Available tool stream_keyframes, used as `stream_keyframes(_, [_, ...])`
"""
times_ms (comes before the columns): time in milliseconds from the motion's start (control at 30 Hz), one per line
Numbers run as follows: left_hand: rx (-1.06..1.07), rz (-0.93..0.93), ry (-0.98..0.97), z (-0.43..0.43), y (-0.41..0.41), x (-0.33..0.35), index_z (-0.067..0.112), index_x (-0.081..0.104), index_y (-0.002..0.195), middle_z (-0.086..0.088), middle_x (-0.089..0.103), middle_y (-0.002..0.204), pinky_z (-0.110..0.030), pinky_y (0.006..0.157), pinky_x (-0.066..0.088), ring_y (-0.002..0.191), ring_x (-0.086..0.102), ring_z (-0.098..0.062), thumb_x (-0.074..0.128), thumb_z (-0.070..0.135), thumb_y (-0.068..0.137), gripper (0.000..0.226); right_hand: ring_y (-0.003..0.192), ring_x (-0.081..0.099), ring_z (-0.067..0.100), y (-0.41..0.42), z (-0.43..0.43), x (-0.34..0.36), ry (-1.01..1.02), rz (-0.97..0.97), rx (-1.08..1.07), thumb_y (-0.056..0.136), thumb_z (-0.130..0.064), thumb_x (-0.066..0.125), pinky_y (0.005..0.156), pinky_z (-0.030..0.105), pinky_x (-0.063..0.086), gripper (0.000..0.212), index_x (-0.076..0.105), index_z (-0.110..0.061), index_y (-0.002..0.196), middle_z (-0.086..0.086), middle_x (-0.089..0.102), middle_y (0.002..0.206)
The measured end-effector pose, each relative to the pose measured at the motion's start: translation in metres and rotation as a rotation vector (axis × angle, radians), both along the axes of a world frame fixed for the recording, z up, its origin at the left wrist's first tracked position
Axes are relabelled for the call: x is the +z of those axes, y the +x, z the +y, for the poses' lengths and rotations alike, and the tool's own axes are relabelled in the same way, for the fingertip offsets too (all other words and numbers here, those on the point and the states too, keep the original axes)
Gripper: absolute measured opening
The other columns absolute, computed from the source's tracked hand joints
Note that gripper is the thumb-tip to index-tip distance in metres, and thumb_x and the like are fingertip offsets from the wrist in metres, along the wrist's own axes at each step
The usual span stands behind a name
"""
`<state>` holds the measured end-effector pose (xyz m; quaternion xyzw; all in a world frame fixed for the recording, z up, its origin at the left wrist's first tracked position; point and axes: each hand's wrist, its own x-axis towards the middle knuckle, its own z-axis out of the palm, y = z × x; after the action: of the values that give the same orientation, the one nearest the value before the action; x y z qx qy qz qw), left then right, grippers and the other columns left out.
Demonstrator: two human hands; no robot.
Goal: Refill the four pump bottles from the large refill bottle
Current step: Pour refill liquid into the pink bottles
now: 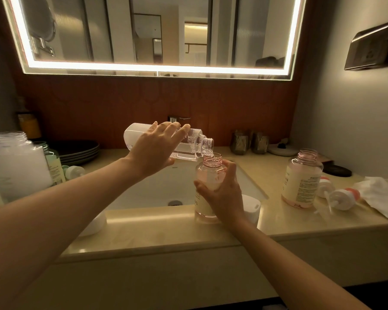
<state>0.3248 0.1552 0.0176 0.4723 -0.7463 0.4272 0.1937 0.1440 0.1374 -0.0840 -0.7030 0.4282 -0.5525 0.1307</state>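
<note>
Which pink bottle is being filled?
The pink-tinted plastic bottle in the right hand, under the tilted clear refill bottle; the other pink bottle stands untouched.

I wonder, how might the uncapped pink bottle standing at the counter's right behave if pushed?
The standing pink bottle looks fairly full, so it is probably heavy and steady. Its neck is open, so tipping it would likely spill.

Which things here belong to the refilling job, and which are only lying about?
Job: clear bottle, held pink bottle, standing pink bottle, pump heads, green bottle.
Lying about: plates, cups, cloth.
</note>
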Motion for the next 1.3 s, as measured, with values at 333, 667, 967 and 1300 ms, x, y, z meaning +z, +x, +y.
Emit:
stream_keyframes(333, [0.006, -0.027, -0.016, 0.0011, -0.0012, 0.0025, 0.002, 0.054, 0.123, -0.023, 0.064, 0.11, -0.055, 0.074, 0.051, 0.095, 0.064, -0.04, 0.093, 0.019, 0.043, 0.09, 0.108, 0.053, 0.019, 0.0001, 0.0014, 0.0012, 0.006, 0.004, 0.004, 0.071, -0.043, 0.074, 0.079, 0.023, 0.045, 0.079, 0.027, -0.018, 0.129, 0.006, 0.048, 0.131])
stream_keyframes(667, [0.023, -0.019, 0.002, 0.0007, -0.0012, 0.0024, 0.002, 0.055, 0.122, -0.022, 0.064, 0.11, -0.056, 0.073, 0.051, 0.095, 0.064, -0.04, 0.092, 0.017, 0.045, 0.088, 0.108, 0.055, 0.022, 0.0001, 0.0001, 0.0006, 0.003, 0.008, 0.0, 0.071, -0.044, 0.074, 0.079, 0.023, 0.046, 0.079, 0.028, -0.018, 0.129, 0.006, 0.049, 0.131])
stream_keyframes(967, [0.045, -0.024, 0.026, 0.0037, -0.0026, 0.0036, 0.002, 0.053, 0.123, -0.022, 0.063, 0.111, -0.056, 0.074, 0.052, 0.096, 0.064, -0.04, 0.092, 0.018, 0.045, 0.088, 0.105, 0.053, 0.018, -0.0002, 0.0016, 0.0009, -0.001, 0.007, 0.005, 0.071, -0.042, 0.074, 0.078, 0.021, 0.044, 0.078, 0.028, -0.017, 0.129, 0.007, 0.049, 0.129])
stream_keyframes(1300, [0.039, 0.005, 0.035, 0.0024, -0.0003, 0.0007, 0.003, 0.052, 0.126, -0.022, 0.062, 0.113, -0.056, 0.077, 0.051, 0.099, 0.063, -0.039, 0.091, 0.018, 0.047, 0.089, 0.103, 0.052, 0.015, 0.0, 0.0022, 0.0018, -0.001, 0.022, -0.002, 0.071, -0.044, 0.074, 0.078, 0.02, 0.044, 0.078, 0.027, -0.019, 0.129, 0.006, 0.05, 0.129])
